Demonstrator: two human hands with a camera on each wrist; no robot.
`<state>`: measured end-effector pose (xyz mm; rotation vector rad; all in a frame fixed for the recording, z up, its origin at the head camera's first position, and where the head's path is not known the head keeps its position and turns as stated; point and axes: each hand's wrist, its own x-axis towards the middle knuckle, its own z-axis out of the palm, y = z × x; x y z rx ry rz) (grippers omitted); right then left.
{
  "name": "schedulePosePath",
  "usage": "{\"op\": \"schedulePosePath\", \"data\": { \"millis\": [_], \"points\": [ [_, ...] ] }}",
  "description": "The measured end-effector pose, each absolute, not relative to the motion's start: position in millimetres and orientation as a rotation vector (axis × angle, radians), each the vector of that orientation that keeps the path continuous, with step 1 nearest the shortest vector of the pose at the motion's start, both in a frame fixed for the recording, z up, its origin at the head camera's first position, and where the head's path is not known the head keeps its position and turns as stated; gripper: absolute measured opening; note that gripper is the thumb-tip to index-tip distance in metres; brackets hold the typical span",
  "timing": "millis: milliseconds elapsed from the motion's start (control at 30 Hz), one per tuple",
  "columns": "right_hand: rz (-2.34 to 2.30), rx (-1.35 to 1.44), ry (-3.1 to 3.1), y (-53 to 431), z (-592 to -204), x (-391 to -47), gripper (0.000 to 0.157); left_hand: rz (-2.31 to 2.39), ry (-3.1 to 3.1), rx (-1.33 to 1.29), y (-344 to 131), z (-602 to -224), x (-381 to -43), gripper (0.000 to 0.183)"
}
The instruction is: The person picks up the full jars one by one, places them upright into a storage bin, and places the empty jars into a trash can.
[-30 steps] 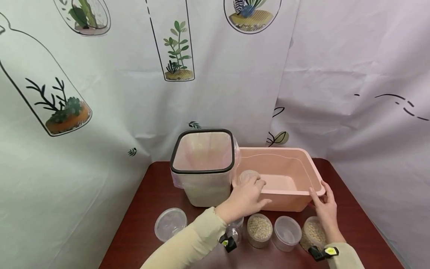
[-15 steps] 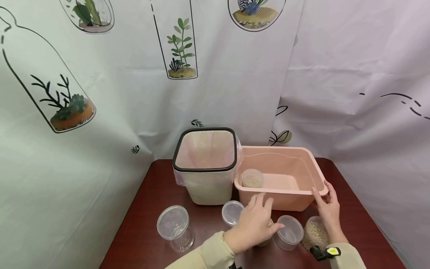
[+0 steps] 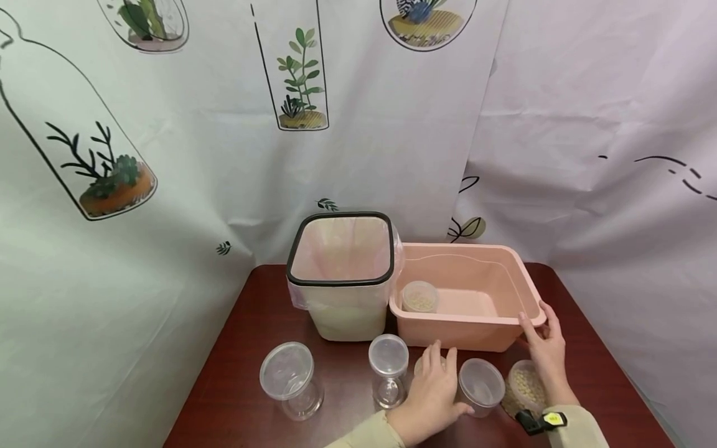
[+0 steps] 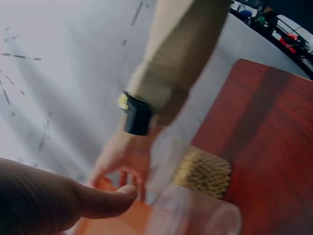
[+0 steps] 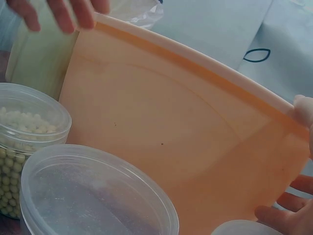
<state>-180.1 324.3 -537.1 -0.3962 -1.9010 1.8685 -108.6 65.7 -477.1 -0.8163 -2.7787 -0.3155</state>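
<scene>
My left hand (image 3: 428, 395) hovers over a clear jar of dried beans (image 5: 10, 178), its fingers spread and fairly straight. That jar is mostly hidden under the hand in the head view; whether they touch cannot be told. With my right hand (image 3: 546, 351) I grip the front right corner of a pink plastic basin (image 3: 448, 336), thumb over the rim and fingers outside. In the basin's left end sits a small clear tub (image 3: 420, 298) with pale contents. Just right of my left hand stands an empty-looking lidded jar (image 3: 482, 384). Another bean jar (image 3: 525, 386) is beside my right wrist.
A bin with a black rim (image 3: 340, 283) and a plastic liner stands against the basin's left side. Two clear lidded jars, a wide one (image 3: 288, 373) and a narrower one (image 3: 389, 361), stand in front. A patterned cloth (image 3: 358, 155) hangs behind the table (image 3: 224, 398).
My left hand has left the small tub in the basin and come back toward me, over the bean jar in the front row. The right hand keeps its grip on the basin's corner.
</scene>
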Motion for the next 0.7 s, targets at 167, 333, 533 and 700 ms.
{"op": "schedulePosePath", "data": {
  "millis": [167, 333, 533, 700],
  "points": [
    [1.838, -0.414, -1.916, 328, -543, -181, 0.064, -0.223, -2.820, -0.831, 67, -498, -113, 0.108],
    [1.857, -0.454, -1.887, 330, -552, -186, 0.064, -0.210, -2.858, -0.855, 65, -517, -120, 0.109],
    [1.856, -0.430, -1.883, 327, -548, -186, 0.064, -0.275, -2.864, -0.800, 65, -532, -130, 0.105],
    [1.879, -0.467, -1.872, 322, -537, -181, 0.063, -0.323, -2.870, -0.734, 66, -541, -135, 0.102]
  ]
}}
